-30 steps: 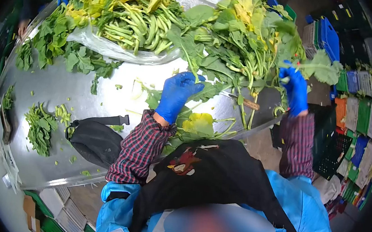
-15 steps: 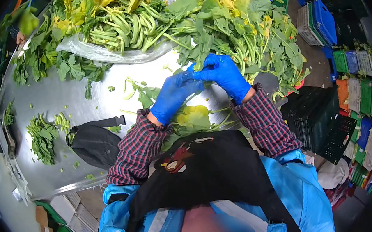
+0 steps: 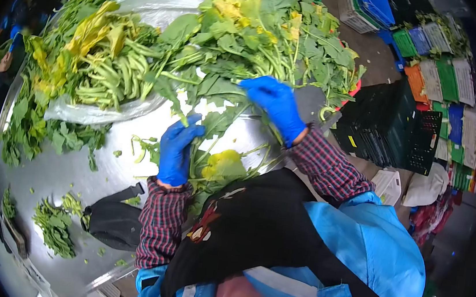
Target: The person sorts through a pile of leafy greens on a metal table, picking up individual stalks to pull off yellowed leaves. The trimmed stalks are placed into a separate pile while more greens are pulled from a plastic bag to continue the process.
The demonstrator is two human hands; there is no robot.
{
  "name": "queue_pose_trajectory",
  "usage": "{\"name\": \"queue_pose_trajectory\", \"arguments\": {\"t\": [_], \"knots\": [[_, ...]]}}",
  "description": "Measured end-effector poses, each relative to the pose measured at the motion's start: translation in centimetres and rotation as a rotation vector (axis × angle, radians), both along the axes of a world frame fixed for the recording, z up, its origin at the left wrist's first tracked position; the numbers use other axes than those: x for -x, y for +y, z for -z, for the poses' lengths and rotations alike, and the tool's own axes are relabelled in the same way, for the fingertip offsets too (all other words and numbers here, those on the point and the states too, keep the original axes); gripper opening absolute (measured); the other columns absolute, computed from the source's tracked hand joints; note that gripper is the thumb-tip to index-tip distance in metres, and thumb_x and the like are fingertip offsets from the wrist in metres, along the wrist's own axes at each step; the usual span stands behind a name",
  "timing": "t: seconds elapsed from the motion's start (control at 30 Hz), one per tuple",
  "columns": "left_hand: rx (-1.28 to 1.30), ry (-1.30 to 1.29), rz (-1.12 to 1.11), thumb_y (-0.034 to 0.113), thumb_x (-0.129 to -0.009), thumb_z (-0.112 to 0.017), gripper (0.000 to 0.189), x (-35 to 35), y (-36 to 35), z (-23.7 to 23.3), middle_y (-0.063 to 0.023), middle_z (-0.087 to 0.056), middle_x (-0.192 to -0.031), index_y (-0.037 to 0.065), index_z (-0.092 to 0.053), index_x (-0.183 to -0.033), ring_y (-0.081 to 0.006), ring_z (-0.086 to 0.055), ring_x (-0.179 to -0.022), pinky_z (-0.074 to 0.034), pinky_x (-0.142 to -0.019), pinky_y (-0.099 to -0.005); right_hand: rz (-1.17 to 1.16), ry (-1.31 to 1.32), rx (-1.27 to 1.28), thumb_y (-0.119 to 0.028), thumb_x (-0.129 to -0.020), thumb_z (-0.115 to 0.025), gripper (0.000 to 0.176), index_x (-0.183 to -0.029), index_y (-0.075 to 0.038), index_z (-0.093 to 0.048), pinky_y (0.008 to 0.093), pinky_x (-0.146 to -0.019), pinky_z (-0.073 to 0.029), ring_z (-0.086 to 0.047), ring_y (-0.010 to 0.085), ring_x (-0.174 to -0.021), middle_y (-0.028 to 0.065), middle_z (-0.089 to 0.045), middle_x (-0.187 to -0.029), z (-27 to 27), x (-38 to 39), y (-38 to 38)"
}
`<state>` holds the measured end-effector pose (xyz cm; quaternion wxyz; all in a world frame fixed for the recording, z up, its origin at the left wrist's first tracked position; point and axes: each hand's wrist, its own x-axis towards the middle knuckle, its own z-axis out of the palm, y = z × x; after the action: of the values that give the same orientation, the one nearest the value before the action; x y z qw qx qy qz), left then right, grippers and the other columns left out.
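Blue gloves cover both hands. My left hand [image 3: 177,149] is closed around the end of a green stem [image 3: 183,118], over the metal table [image 3: 110,165]. Farther right, my right hand [image 3: 274,103] reaches to the near edge of a large pile of leafy greens [image 3: 249,39]; its fingers are pressed together beside a broad leaf, and what they grip is too small to tell. Between the hands and my body lie loose leaves, one with a yellow leaf [image 3: 224,165].
Thick green stems [image 3: 112,77] lie on clear plastic at the back left. A small bunch of greens [image 3: 55,228] and a black pouch [image 3: 114,222] are at the near left. Stacked black crates [image 3: 377,125] stand right of the table. Another person's hand [image 3: 6,61] shows far left.
My hands, earlier together, are now apart. My left hand has moved left and down and now holds a stem. The view has also shifted, with the pile appearing farther left.
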<state>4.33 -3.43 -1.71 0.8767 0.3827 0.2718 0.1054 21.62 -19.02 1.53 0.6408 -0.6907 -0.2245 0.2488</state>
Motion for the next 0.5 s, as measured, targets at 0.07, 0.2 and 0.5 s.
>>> {"name": "queue_pose_trajectory", "arguments": {"t": [0.07, 0.2, 0.5], "knots": [[0.094, -0.048, -0.052, 0.004, -0.077, -0.059, 0.031, 0.1, -0.2, 0.5, -0.0069, -0.060, -0.084, -0.002, -0.054, -0.107, -0.0132, -0.056, -0.077, -0.044, -0.081, -0.0263, 0.264, -0.032, 0.004, -0.003, -0.079, -0.059, 0.016, -0.094, -0.002, -0.064, 0.0255, -0.074, -0.047, -0.059, 0.0133, -0.081, 0.0059, -0.064, -0.090, 1.9, -3.8, -3.1], [0.237, -0.156, -0.031, 0.001, -0.077, -0.057, 0.014, -1.3, -1.6, 0.7, -0.0029, -0.051, -0.080, 0.007, -0.047, -0.085, -0.0110, -0.050, -0.069, -0.045, -0.076, -0.0272, 0.301, -0.206, 0.437, -0.015, -0.076, -0.065, 0.020, -0.092, -0.004, -0.065, 0.0262, -0.066, -0.047, -0.059, 0.0147, -0.072, 0.0057, -0.064, -0.082, 6.3, -8.4, -5.8], [0.048, 0.101, 0.091, 0.008, -0.078, -0.060, 0.014, -3.5, -2.3, -2.9, -0.0006, -0.054, -0.076, 0.003, -0.055, -0.091, -0.0024, -0.038, -0.050, -0.035, -0.050, -0.0170, 0.214, -0.253, 0.097, -0.008, -0.066, -0.073, 0.025, -0.085, -0.005, -0.058, 0.0227, -0.057, -0.044, -0.052, 0.0078, -0.062, 0.0013, -0.055, -0.078, 2.1, -1.9, -1.2]]}}
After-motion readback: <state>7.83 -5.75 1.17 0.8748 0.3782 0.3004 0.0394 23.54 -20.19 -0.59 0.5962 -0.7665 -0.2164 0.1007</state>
